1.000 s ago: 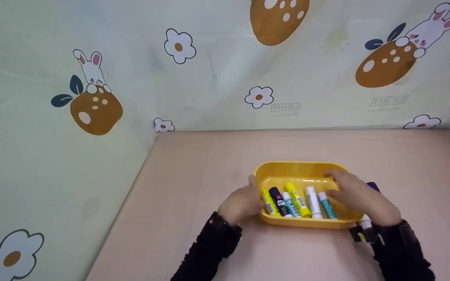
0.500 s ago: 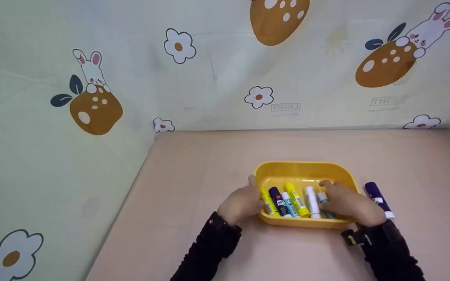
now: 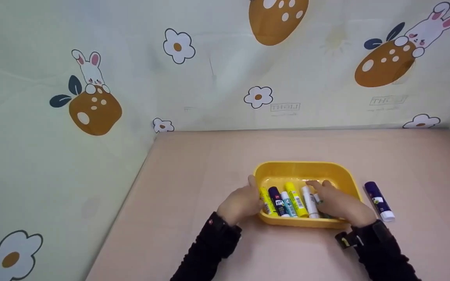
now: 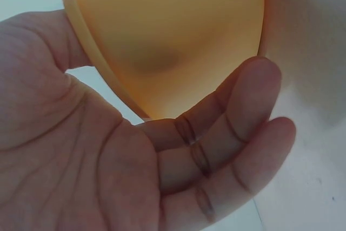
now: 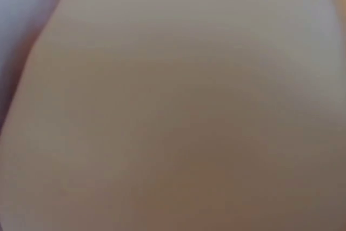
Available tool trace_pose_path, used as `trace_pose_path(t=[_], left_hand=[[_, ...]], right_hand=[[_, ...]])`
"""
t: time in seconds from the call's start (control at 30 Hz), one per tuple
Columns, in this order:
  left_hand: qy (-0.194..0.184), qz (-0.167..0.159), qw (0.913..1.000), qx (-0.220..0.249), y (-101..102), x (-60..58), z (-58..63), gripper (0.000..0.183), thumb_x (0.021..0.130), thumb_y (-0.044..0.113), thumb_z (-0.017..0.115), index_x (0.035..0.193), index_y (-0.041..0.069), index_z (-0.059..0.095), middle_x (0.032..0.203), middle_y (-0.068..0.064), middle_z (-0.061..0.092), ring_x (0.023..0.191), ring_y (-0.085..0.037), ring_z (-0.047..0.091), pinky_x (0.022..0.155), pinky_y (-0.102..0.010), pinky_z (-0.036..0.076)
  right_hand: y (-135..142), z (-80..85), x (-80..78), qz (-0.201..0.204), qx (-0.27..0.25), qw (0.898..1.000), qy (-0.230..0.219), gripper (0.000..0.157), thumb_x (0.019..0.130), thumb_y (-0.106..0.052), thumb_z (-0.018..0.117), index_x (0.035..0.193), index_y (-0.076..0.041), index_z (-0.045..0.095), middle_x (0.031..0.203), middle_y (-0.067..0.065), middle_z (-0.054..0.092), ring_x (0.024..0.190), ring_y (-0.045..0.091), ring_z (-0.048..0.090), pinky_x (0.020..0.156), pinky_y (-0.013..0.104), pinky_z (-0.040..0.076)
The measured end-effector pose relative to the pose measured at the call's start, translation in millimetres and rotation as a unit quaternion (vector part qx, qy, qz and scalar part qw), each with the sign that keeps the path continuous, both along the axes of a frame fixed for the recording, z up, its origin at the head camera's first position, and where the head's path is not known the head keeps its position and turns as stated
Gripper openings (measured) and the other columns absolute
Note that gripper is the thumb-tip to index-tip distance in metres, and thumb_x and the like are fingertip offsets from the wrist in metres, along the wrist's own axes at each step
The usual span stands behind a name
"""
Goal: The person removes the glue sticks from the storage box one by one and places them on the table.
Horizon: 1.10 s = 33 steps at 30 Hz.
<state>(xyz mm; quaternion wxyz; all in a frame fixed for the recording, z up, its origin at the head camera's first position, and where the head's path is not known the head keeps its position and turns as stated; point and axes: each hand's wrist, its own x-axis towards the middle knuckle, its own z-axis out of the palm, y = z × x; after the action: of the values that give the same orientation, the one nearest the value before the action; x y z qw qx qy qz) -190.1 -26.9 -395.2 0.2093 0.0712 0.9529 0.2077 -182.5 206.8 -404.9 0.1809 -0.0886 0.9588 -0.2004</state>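
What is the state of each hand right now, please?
Left hand: holding the yellow tray by its end.
Right hand: over the glue sticks; whether open or gripping cannot be told.

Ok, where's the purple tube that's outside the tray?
In the head view, the purple tube lies on the table, right of the yellow tray, near the right hand.

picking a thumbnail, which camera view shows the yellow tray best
The head view: nearly the whole yellow tray shows, tubes inside. The left wrist view shows only part of its wall, by the left hand; the right wrist view is blurred, with perhaps an orange sliver of it.
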Motion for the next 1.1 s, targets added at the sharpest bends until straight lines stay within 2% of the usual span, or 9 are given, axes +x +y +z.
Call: trace_pose_path(t=[0.13, 0.33, 0.5, 0.73, 0.97, 1.1], left_hand=[[0.003, -0.005, 1.0, 0.007, -1, 0.2, -0.2, 0.077, 0.088, 0.021, 0.056, 0.145, -0.003, 0.01, 0.074, -0.007, 0.053, 0.06, -0.019, 0.049, 0.057, -0.03, 0.038], [0.013, -0.02, 0.9997, 0.007, -3, -0.1, -0.9, 0.079, 0.088, 0.024, 0.054, 0.144, -0.006, 0.007, 0.081, -0.008, 0.054, 0.068, -0.019, 0.051, 0.066, -0.032, 0.042], [0.005, -0.015, 0.9998, 0.01, -2, 0.1, -0.8, 0.08, 0.088, 0.023, 0.055, 0.145, -0.005, 0.006, 0.082, -0.008, 0.054, 0.068, -0.019, 0.051, 0.065, -0.031, 0.041], [0.007, -0.014, 0.9999, 0.003, -2, 0.8, 0.7, 0.079, 0.089, 0.023, 0.055, 0.145, -0.004, 0.007, 0.081, -0.008, 0.054, 0.066, -0.019, 0.051, 0.062, -0.031, 0.041], [0.001, -0.003, 1.0, 0.004, -1, 1.1, 1.5, 0.078, 0.089, 0.023, 0.056, 0.146, -0.002, 0.008, 0.082, -0.008, 0.054, 0.066, -0.02, 0.05, 0.062, -0.031, 0.04], [0.0, -0.002, 1.0, 0.007, -1, 1.0, 1.3, 0.077, 0.089, 0.023, 0.056, 0.145, -0.001, 0.009, 0.082, -0.008, 0.053, 0.066, -0.02, 0.05, 0.063, -0.031, 0.04]], right_hand=[[1, -1.9, 1.4, 0.007, 0.013, 1.0, 0.01, 0.059, 0.086, -0.009, 0.055, 0.14, -0.001, 0.033, 0.131, 0.039, 0.034, 0.094, 0.032, 0.054, 0.086, 0.052, 0.047], [1, -5.2, -0.7, 0.011, 0.032, 0.999, 0.017, 0.057, 0.084, -0.009, 0.055, 0.136, 0.002, 0.036, 0.121, 0.035, 0.041, 0.09, 0.031, 0.053, 0.085, 0.051, 0.047], [2, -5.1, -0.5, 0.015, 0.026, 0.999, 0.027, 0.054, 0.083, -0.009, 0.055, 0.133, 0.002, 0.04, 0.117, 0.033, 0.044, 0.093, 0.032, 0.052, 0.088, 0.053, 0.045], [3, 2.1, 1.0, 0.009, 0.018, 1.0, 0.018, 0.052, 0.083, -0.008, 0.056, 0.133, -0.001, 0.043, 0.118, 0.03, 0.046, 0.089, 0.029, 0.051, 0.081, 0.045, 0.049], [9, 10.7, 1.5, -0.014, 0.0, 1.0, 0.0, 0.05, 0.085, -0.005, 0.05, 0.134, -0.001, 0.042, 0.114, 0.024, 0.045, 0.082, 0.025, 0.051, 0.064, 0.03, 0.047], [16, 17.4, 3.1, -0.029, -0.011, 1.0, -0.002, 0.05, 0.086, -0.008, 0.052, 0.135, -0.002, 0.04, 0.117, 0.024, 0.044, 0.086, 0.026, 0.051, 0.063, 0.029, 0.048]])
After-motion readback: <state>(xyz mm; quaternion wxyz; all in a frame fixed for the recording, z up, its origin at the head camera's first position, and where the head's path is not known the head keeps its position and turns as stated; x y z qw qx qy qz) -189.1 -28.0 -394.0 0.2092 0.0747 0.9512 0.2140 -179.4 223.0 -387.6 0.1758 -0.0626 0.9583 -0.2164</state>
